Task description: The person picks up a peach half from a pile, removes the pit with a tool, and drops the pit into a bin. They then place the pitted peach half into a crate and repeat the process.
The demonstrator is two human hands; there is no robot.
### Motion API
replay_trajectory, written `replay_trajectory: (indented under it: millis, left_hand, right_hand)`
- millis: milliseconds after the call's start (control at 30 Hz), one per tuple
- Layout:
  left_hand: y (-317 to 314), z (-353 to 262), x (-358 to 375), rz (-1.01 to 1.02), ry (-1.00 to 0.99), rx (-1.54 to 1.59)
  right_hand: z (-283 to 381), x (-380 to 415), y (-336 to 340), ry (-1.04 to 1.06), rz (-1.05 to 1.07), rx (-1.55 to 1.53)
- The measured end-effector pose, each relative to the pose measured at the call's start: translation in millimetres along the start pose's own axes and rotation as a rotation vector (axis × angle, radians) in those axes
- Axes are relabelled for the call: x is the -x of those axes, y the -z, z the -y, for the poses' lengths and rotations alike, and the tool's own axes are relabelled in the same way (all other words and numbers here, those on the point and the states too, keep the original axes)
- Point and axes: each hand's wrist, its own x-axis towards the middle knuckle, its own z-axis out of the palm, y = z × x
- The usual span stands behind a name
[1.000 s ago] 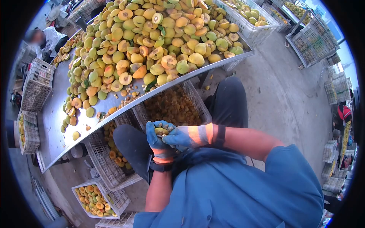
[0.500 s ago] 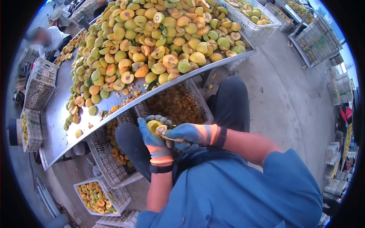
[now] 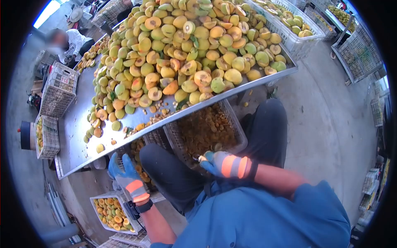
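My left hand [image 3: 125, 175], in a blue glove with an orange-and-grey cuff, is off to the left beside my knee. Its fingers are apart and no fruit shows in it. Below it is a white crate of halved fruit [image 3: 112, 213]. My right hand [image 3: 223, 163], in a matching glove, is closed in front of my lap on a small tool with a metal tip [image 3: 196, 158]. A pale bit shows at its fingertips, too small to name. Just beyond lies a crate of brown-orange scraps [image 3: 244, 140]. Yellow-green fruit halves [image 3: 165, 62] are heaped above on the table.
The metal table [image 3: 70, 142] has a raised edge running diagonally above my knees. More plastic crates stand at its left end [image 3: 58, 97] and far right [image 3: 304, 39]. A person in a white top [image 3: 74, 45] sits at the far left. Wheeled crates [image 3: 357, 53] stand right.
My left hand has moved left, away from my right hand, and the fruit half it held is no longer seen. My right hand has shifted slightly right in view. The camera view has shifted.
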Motion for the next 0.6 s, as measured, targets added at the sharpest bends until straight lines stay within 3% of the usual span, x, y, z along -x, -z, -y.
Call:
replay_trajectory:
  millis: [33, 67, 100, 133, 167, 233, 367, 467, 600]
  left_hand:
    - [-13, -33, -10, 0.077, 0.08, 0.259]
    - [-22, -69, -14, 0.236, 0.245, 0.545]
    - [-46, -80, -21, 0.298, 0.033, 0.516]
    - [-68, -105, -26, 0.397, 0.146, 0.733]
    - [-97, -113, -37, 0.434, -0.124, 0.534]
    - [-142, -147, -48, 0.352, -0.324, 0.327]
    - [-214, -169, -61, 0.543, 0.0, 0.153]
    - [-256, -143, -61, 0.487, -0.018, 0.198]
    - [-231, -138, -56, 0.525, -0.051, 0.217]
  right_hand:
    - [12, 2, 8, -0.104, 0.067, -0.055]
    - [4, 2, 1, -0.007, 0.002, -0.04]
    - [6, 3, 4, -0.004, -0.004, -0.04]
    - [9, 3, 10, 0.014, -0.049, -0.074]
    - [12, 4, 15, 0.029, -0.093, -0.11]
    - [11, 5, 23, 0.023, -0.097, -0.102]
    - [-1, 13, 27, 0.098, -0.215, -0.08]
    - [4, 16, 39, 0.01, -0.227, -0.161]
    - [13, 2, 52, -0.003, -0.265, -0.392]
